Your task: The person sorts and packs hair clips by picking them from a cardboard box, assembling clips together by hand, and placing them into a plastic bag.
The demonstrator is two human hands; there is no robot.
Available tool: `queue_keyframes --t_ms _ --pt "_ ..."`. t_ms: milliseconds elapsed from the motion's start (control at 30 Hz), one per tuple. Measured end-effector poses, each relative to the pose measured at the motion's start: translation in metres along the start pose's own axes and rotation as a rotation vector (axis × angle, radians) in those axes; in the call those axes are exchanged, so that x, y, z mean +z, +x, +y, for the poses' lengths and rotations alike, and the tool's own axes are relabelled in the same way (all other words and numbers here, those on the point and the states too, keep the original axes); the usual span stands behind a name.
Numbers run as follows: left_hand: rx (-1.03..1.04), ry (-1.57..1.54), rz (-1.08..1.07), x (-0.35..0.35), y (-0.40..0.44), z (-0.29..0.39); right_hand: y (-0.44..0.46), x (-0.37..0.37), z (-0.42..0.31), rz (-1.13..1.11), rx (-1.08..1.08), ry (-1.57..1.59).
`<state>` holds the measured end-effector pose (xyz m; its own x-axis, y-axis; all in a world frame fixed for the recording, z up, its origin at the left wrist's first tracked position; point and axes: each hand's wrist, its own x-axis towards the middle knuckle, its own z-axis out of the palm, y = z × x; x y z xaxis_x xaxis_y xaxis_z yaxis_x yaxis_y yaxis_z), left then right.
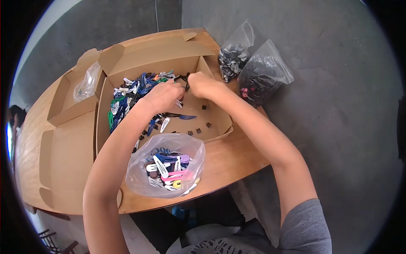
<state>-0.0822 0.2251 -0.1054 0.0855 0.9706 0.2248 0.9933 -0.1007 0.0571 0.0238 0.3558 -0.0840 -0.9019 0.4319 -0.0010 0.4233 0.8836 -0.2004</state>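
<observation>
At upper centre, left hand (165, 96): fingers curled; cannot tell grip.
Right hand (204, 86): fingers narrow; cannot tell grip.
Hair clips (146, 86): heaped in cardboard box (201, 117), left of centre.
Plastic bag (136, 177): lower centre.

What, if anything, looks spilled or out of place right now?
Nothing looks spilled. A few small dark pieces lie scattered in the cardboard box, apart from the clip pile; pink bits stand out in a clear bag of dark items.

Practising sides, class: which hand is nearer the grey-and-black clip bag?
Right. The right hand is left of the bag; the left hand is farther left, by piled clips.
</observation>
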Motion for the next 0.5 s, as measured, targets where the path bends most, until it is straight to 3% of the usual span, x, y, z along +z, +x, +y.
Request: queue_keyframes --t_ms 67,167,367,433,500 --pt "-0.015 -0.027 0.0 0.002 -0.002 0.001 0.007 0.012 -0.004 -0.082 -0.15 -0.169" --pt "-0.046 -0.087 0.0 0.002 -0.008 0.0 0.009 0.022 -0.02 -0.13 -0.083 -0.415" --pt "-0.153 -0.188 0.112 -0.032 -0.032 0.011 -0.004 0.015 -0.011 0.036 -0.132 -0.171" --pt "-0.367 -0.379 0.152 -0.05 -0.048 0.017 -0.001 0.016 -0.008 0.059 -0.153 -0.129" --pt "-0.423 -0.458 0.215 -0.056 -0.069 0.014 0.008 0.025 -0.002 0.131 -0.222 0.069"
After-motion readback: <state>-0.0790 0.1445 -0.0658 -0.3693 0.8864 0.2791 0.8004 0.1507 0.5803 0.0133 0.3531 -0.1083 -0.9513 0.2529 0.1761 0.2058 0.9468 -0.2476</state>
